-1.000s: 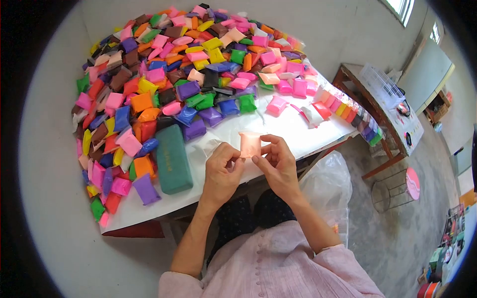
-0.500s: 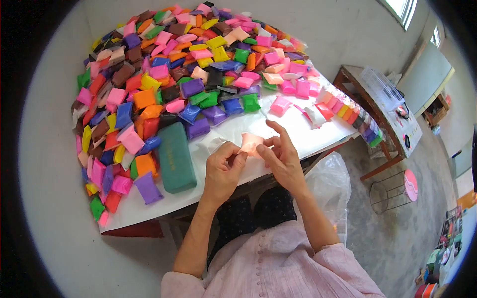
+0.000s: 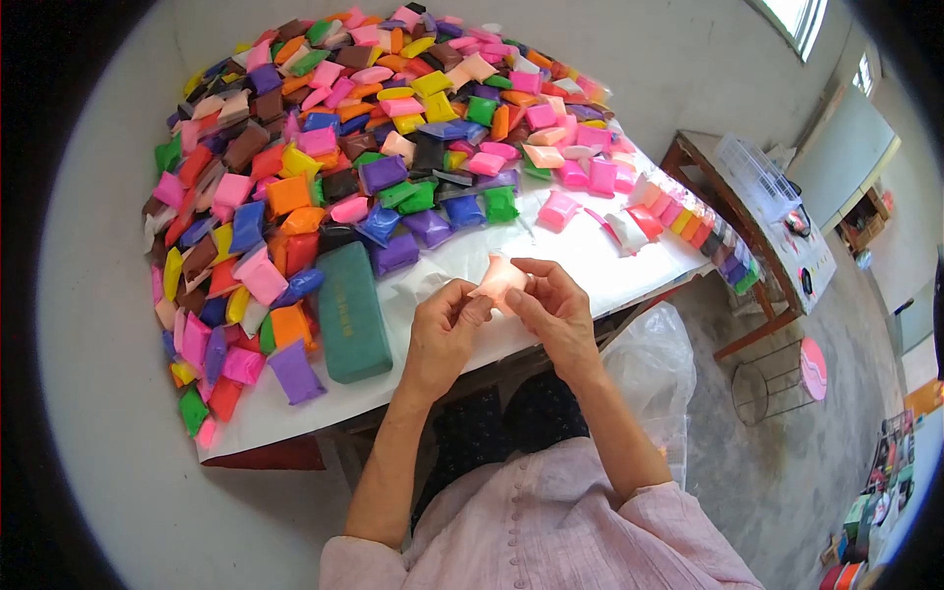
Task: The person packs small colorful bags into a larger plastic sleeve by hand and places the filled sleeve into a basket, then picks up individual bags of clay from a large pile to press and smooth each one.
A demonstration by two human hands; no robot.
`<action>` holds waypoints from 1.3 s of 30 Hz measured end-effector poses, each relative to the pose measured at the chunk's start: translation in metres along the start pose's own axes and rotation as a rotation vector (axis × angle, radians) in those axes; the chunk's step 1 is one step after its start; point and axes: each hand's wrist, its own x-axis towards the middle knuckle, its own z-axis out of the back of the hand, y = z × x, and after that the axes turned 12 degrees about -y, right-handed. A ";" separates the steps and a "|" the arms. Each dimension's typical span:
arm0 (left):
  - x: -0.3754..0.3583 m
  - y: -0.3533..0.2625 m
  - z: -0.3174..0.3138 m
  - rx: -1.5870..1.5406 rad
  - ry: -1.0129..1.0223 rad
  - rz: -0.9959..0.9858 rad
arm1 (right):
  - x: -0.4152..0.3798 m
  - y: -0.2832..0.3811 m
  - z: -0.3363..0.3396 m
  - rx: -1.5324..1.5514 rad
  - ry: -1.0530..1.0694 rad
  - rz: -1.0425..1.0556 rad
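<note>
A small peach-coloured packet [image 3: 500, 276] is pinched between both my hands, just above the near edge of the white-covered table [image 3: 423, 329]. My left hand [image 3: 444, 329] has thumb and fingers closed on its left corner. On the packet's right side, the thumb and fingers of my right hand [image 3: 556, 313] are closed. Left of my hands lies a dark green box [image 3: 354, 315] with faint lettering on its top. Behind it spreads a big heap of small, soft-looking packets [image 3: 379, 177] in many colours. A pink packet [image 3: 559, 210] rests apart, beyond my right hand.
Rows of small coloured packets in clear wrapping [image 3: 698, 231] lie along the table's right end. A clear plastic bag [image 3: 654, 369] hangs below the near edge. To the right stand a second table [image 3: 728, 226] with a clear basket [image 3: 755, 177], and a wire-frame stool [image 3: 787, 382].
My right index finger, raised before, has come down onto the peach packet. The packet has turned and now tilts more upright between my hands.
</note>
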 end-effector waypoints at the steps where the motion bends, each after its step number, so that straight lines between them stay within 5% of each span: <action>1: 0.000 0.000 0.001 -0.020 0.012 0.005 | 0.000 -0.001 0.000 0.002 0.008 0.014; 29: 0.000 0.008 -0.003 0.072 -0.081 -0.061 | -0.001 -0.010 0.009 -0.181 0.075 0.124; 32: 0.000 0.008 -0.004 0.098 -0.067 -0.081 | 0.000 0.011 0.010 -0.633 0.005 0.602; 39: 0.002 -0.002 -0.003 0.164 0.024 -0.067 | 0.017 0.007 0.016 -0.654 0.223 0.901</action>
